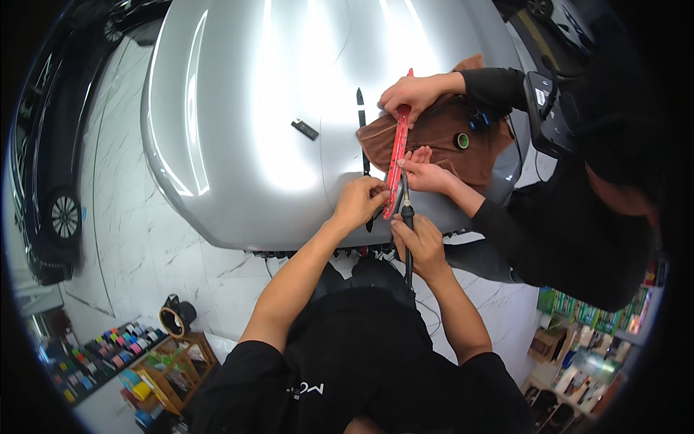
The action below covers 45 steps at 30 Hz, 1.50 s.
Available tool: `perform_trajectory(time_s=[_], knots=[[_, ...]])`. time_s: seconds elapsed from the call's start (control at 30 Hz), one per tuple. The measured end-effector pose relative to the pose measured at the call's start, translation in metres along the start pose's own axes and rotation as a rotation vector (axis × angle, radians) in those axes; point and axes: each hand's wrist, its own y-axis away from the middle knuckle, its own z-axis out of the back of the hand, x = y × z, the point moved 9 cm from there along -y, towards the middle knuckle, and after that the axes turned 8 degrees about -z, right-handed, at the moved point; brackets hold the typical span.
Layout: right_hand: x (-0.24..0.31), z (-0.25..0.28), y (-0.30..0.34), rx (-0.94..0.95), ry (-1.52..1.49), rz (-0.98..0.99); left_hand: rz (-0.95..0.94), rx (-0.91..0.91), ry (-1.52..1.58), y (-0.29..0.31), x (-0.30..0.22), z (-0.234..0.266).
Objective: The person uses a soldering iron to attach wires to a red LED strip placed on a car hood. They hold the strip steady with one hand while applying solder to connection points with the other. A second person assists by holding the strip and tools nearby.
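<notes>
My left hand (357, 205) is closed, its fingertips pinching the edge of a long red strip (397, 155) near its lower end. My right hand (425, 244) wraps round a slim black-handled tool (408, 217), whose metal tip points up beside the strip. Another person's upper hand (413, 92) presses on the strip's far part, while that person's lower hand (428, 173) touches its middle with the palm turned up. Partly under the strip lies a brown cloth (470, 153). A long black bar (361, 119) with a white band runs beneath my left hand.
All this is on a silver car hood (238, 130). A small black block (305, 129) lies left of the bar, and a round green-rimmed tin (461, 140) sits on the cloth. The other person leans in from the right. A dark car (50, 181) stands far left.
</notes>
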Motion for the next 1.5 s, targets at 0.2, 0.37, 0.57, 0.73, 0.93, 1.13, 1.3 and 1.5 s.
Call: perform_trajectory(time_s=[0.2,0.37,0.57,0.73,0.93,1.13,1.3,1.5], knots=[[0.010,-0.012,-0.005,-0.166,0.178,-0.146,-0.083,0.085,0.002,-0.006,0.006,0.003],[0.015,-0.018,0.014,-0.191,0.266,-0.281,-0.325,0.226,-0.183,-0.015,-0.028,-0.003],[0.015,-0.009,0.023,-0.264,0.302,-0.326,-0.479,0.226,-0.261,-0.025,-0.021,-0.002],[0.018,-0.003,0.041,-0.330,0.338,-0.354,-0.411,0.225,-0.236,-0.026,-0.028,0.012],[0.021,-0.005,0.047,-0.301,0.295,-0.363,-0.555,0.337,-0.361,-0.020,-0.042,0.008],[0.010,-0.016,0.039,-0.295,0.234,-0.345,-0.587,0.407,-0.358,-0.006,-0.039,0.005],[-0.004,-0.035,0.022,-0.309,0.212,-0.324,-0.563,0.322,-0.342,0.000,-0.037,0.006],[-0.025,-0.057,0.018,-0.292,0.160,-0.359,-0.399,0.293,-0.223,0.001,-0.026,0.007]])
